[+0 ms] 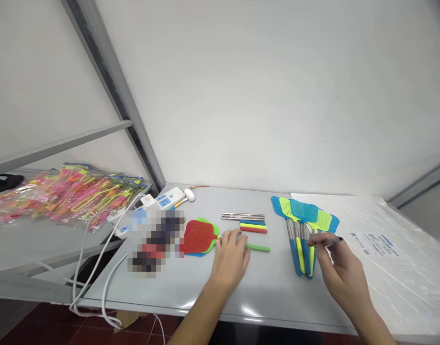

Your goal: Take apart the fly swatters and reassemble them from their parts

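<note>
My left hand [230,256] lies over the neck of a green fly swatter, fingers curled down around its shaft. The swatter's green handle [258,248] sticks out to the right of my fingers. On the left, a red swatter head [198,235] covers most of a green one, and a blue edge shows beneath. In my right hand [340,268], thumb and fingers pinch a slim grey stick [332,242] with a dark tip; its exact kind is unclear. Just left of that hand, several blue and yellow-green fly swatters [300,239] lie fanned out, heads away from me.
Behind my left hand are several thin metal rods [243,216] and blue, yellow and red handle sleeves [253,226]. Power strips [164,201] and white cables [97,258] occupy the left. Bagged colourful items [76,194] fill a side shelf. White plastic wrapping [406,273] covers the right side.
</note>
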`<state>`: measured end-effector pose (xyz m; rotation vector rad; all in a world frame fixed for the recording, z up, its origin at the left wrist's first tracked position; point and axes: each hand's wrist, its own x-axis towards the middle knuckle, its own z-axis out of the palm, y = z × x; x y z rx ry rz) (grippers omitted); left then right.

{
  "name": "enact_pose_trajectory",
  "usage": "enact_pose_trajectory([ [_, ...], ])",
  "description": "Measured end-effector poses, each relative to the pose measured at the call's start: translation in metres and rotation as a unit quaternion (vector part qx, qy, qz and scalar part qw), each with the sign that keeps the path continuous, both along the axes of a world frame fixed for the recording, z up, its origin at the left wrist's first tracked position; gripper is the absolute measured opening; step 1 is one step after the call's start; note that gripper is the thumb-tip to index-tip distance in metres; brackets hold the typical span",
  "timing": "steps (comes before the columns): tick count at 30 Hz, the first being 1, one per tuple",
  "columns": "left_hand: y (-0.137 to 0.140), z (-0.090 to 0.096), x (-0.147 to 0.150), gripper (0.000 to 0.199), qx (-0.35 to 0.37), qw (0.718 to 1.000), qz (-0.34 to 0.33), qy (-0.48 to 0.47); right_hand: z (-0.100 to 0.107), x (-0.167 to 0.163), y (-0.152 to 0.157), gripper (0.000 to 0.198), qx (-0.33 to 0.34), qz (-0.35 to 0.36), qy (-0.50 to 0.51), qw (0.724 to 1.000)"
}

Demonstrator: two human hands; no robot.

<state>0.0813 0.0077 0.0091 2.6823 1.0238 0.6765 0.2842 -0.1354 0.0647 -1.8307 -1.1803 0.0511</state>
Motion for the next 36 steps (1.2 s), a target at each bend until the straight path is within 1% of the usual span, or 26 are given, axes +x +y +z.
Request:
enact_pose_trajectory([
  [4,0.0,-0.003,0.001,0.009,-0.003,1.0,-0.025,0.011,-0.005,-0.006,-0.012,0.011,0.052,0.006,0.032,0.998],
  [6,0.0,-0.003,0.0,0.006,-0.01,0.999,-0.033,0.013,-0.003,-0.006,-0.01,0.011,0.092,-0.009,0.035,0.995],
  [7,-0.001,-0.004,-0.001,0.005,-0.015,0.999,-0.036,0.014,0.0,-0.006,-0.005,0.011,0.094,-0.013,0.031,0.995],
  [8,-0.002,-0.003,-0.002,0.005,-0.019,0.999,-0.036,0.014,0.002,-0.005,0.001,0.011,0.071,-0.004,0.02,0.997],
  [9,-0.002,-0.003,-0.004,0.005,-0.023,0.999,-0.036,0.014,0.005,-0.005,0.011,0.013,0.023,0.018,-0.001,1.0],
  [10,-0.003,-0.003,-0.005,0.005,-0.027,0.999,-0.034,0.015,0.008,-0.005,0.023,0.016,-0.048,0.054,-0.037,0.997],
  [11,-0.005,-0.002,-0.007,0.004,-0.029,0.999,-0.032,0.015,0.01,-0.006,0.036,0.019,-0.13,0.099,-0.078,0.983],
  [12,-0.006,-0.002,-0.008,0.004,-0.032,0.999,-0.029,0.015,0.011,-0.008,0.051,0.023,-0.212,0.13,-0.142,0.958],
  [13,-0.007,-0.002,-0.01,0.004,-0.034,0.999,-0.026,0.014,0.01,-0.01,0.066,0.026,-0.281,0.146,-0.216,0.924],
  [16,-0.011,-0.003,-0.015,0.003,-0.041,0.999,-0.018,0.002,-0.001,-0.019,0.104,0.02,-0.33,0.172,-0.27,0.888],
  [18,-0.012,-0.005,-0.018,0.005,-0.039,0.999,-0.016,-0.008,-0.012,-0.023,0.119,0.017,-0.341,0.18,-0.287,0.877],
  [21,-0.014,-0.007,-0.022,0.007,-0.033,0.999,-0.017,-0.011,-0.022,-0.026,0.124,0.018,-0.354,0.174,-0.313,0.864],
  [23,-0.013,-0.008,-0.021,0.007,-0.029,0.999,-0.016,-0.002,-0.022,-0.026,0.122,0.018,-0.358,0.166,-0.322,0.861],
  [26,-0.008,-0.008,-0.011,0.006,-0.017,1.0,-0.008,0.019,-0.011,-0.018,0.113,0.015,-0.356,0.15,-0.324,0.863],
  [27,-0.005,-0.007,-0.005,0.005,-0.013,1.0,-0.005,0.024,-0.005,-0.014,0.109,0.016,-0.351,0.138,-0.321,0.868],
  [29,0.002,-0.006,0.009,0.007,-0.008,1.0,-0.001,0.028,0.005,-0.005,0.097,0.019,-0.327,0.101,-0.298,0.891],
  [32,0.014,-0.003,0.029,0.012,-0.005,1.0,-0.001,0.024,0.016,0.005,0.073,0.022,-0.265,0.058,-0.213,0.938],
  [34,0.019,-0.001,0.036,0.012,-0.008,1.0,-0.001,0.017,0.019,0.006,0.055,0.021,-0.231,0.057,-0.155,0.959],
  [36,0.022,0.001,0.036,0.009,-0.018,1.0,0.003,0.005,0.019,0.005,0.038,0.02,-0.207,0.062,-0.11,0.97],
])
